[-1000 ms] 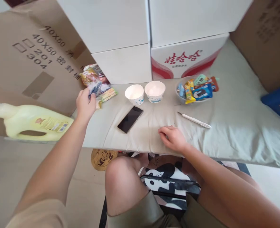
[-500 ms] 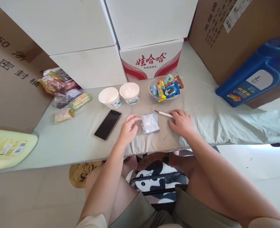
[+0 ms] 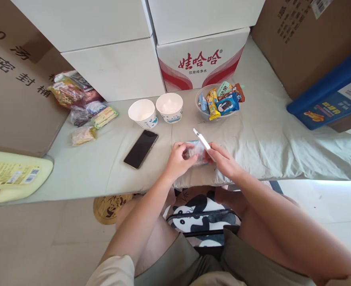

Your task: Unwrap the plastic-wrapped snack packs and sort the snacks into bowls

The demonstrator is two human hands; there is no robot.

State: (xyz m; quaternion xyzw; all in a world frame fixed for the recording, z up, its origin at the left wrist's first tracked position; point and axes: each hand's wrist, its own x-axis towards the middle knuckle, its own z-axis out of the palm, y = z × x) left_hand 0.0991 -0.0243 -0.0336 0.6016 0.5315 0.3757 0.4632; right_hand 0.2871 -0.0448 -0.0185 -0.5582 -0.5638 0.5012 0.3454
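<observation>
While both hands meet at the near middle of the cloth-covered surface point(image 3: 261, 155), the clear-wrapped packet point(image 3: 198, 150) is between them. The left hand point(image 3: 179, 161) has its grip closed on the packet's left side; the right hand point(image 3: 223, 159) holds a white pen-shaped tool point(image 3: 204, 141), probably a craft knife, its tip directed far and left, with fingers at the packet's right edge. Whether the packet touches the surface cannot be told.

Progress, as judged: packet and tool are in hand; no cut is visible, though fingers cover part of the wrapper, so opening appears not yet done.

Farther left lies a smartphone point(image 3: 141, 149), screen dark. Beyond it stand two paper bowls, left point(image 3: 152, 121) and right point(image 3: 175, 117), nearly touching. Right of these, a clear plastic bowl point(image 3: 202, 113) holds wrapped snacks point(image 3: 227, 105). Other wrapped packets point(image 3: 84, 136) lie far left, apparently sealed. Behind stands a white-and-red carton point(image 3: 203, 75).
</observation>
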